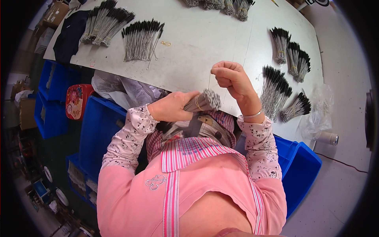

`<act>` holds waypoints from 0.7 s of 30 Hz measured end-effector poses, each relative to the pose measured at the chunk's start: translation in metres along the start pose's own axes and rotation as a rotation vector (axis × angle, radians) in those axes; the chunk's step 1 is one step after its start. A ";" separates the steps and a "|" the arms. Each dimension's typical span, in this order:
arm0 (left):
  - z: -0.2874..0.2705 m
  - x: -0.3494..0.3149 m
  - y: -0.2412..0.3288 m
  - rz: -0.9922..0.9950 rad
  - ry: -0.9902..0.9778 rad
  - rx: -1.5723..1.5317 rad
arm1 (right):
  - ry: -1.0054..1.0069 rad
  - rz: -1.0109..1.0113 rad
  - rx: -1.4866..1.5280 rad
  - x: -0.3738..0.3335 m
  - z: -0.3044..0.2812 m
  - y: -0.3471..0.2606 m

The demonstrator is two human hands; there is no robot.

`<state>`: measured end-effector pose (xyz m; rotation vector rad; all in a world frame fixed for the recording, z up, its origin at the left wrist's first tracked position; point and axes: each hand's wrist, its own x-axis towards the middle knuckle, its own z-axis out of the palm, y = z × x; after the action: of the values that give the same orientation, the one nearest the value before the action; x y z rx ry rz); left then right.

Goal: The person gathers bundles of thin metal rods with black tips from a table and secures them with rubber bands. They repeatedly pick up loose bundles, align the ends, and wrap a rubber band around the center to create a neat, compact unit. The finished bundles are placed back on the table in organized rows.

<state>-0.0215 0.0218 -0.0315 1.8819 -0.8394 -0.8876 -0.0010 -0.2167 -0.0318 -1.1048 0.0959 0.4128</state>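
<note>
Head view, worker seated at a white bench (205,43) that fills the frame from 10 to 2 o'clock; blue bins (302,166) stand at 4 and 8 o'clock beside the worker's lap. Loose fans of black-tipped wire brushes (140,39) lie at 11 o'clock, and tied bunches (276,89) lie at 2 to 3 o'clock, well apart from the hands. At centre, the left hand (171,106) is closed around a bundle of thin brushes (203,100), held roughly level above the lap with its cut wire ends facing 3 o'clock; a yellowish band appears to circle it. The right hand (231,77), at 12 o'clock of the bundle, is pinched shut with fingers curled, apparently on a single thin wire (209,81) that rises from the bundle; the wire is too fine to confirm. Risks, as judged: a slackened left grip would let the bundle splay and drop stems into the lap or the bins; a pull on one stem could drag its neighbours out; the sharp wire ends could prick the fingers; the band could snap or slide off.
</note>
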 end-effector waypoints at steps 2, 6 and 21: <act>-0.001 -0.001 0.004 0.008 0.222 -0.262 | 0.075 -0.164 0.014 0.003 0.009 0.005; -0.012 -0.002 0.011 -0.077 0.196 -1.012 | 0.026 -0.573 -0.291 -0.005 0.015 0.024; 0.000 0.007 0.010 0.286 -0.063 -1.651 | -0.013 -0.691 -0.310 0.006 0.037 0.012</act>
<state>-0.0198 0.0124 -0.0242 0.2809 -0.1507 -0.9403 -0.0050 -0.1782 -0.0271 -1.3583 -0.3665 -0.1942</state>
